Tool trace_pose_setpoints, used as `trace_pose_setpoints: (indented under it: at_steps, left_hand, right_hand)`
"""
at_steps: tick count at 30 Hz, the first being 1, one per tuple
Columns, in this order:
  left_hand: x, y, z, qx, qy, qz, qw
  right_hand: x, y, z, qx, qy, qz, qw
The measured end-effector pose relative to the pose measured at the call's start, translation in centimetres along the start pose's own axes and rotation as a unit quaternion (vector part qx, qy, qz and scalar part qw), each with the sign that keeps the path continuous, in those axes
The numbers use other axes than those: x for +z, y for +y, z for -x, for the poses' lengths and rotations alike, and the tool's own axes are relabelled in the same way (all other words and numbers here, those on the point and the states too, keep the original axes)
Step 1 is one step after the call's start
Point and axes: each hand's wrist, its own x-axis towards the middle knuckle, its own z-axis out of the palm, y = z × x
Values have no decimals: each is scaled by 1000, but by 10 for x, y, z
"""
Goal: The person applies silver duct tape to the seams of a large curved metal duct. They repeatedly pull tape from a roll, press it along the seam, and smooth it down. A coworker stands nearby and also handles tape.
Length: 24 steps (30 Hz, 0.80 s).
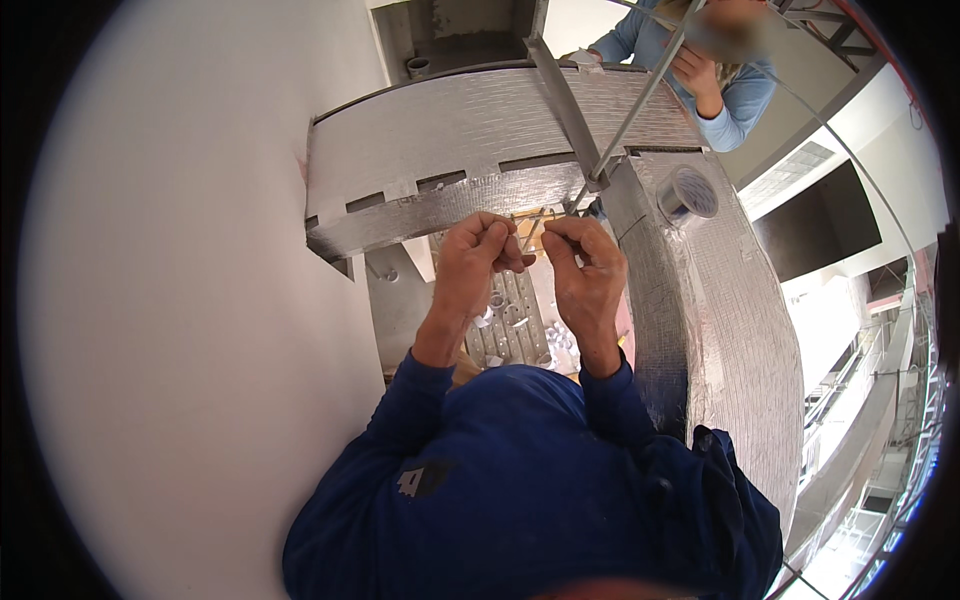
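Note:
My left hand (474, 258) and my right hand (588, 272) are raised side by side in front of my chest, a small gap apart. The left fingers are curled in, with thumb and forefinger together. On the right, thumb and fingertips meet in a pinch. Whatever they hold, if anything, is too small to make out. Ahead of both hands runs a duct wrapped in silvery foil insulation (440, 120), with several dark slots along its near edge. A roll of silver tape (687, 195) sits on another foil-wrapped duct (735, 290) to the right of my right hand.
A metal channel (562, 110) and a thin rod (645, 100) cross the far duct. Beyond it at upper right is another person in a light blue sleeve (745, 105). A white wall (200, 300) rises on my left. Far below lies a perforated metal platform (508, 335) with scraps.

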Motion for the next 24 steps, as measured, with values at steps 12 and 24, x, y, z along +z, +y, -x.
trace_pose_setpoints:
  at_steps: [12,24]
  left_hand:
    - [-8,-20,-2,57,-104,-394,911]
    - [8,-4,2,-29,-108,-340,934]
  right_hand:
    - [-82,6,-56,-94,275,408,866]
    - [-104,34,-70,-3,146,369,918]
